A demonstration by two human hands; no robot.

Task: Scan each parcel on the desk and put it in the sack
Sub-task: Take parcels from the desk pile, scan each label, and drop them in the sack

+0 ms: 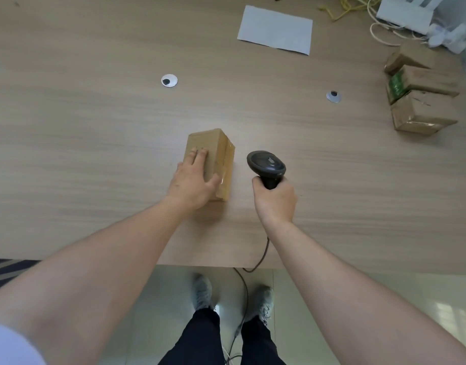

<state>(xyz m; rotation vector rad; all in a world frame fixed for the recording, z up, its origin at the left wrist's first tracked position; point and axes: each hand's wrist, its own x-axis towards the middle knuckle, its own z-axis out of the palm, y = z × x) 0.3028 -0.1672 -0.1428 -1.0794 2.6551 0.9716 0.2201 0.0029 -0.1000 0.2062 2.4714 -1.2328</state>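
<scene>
A taped brown cardboard parcel [213, 159], a plain block, lies mid-desk [95, 143] on pale woodgrain. The left hand [193, 184] rests flat on it, fingers straight, thumb against its side. At its 3 o'clock the right hand [275, 200] grips a black corded scanner [266, 164]. Three more taped boxes [421, 88] cluster at 2 o'clock; white paper [275, 29] lies at 1 o'clock.
</scene>
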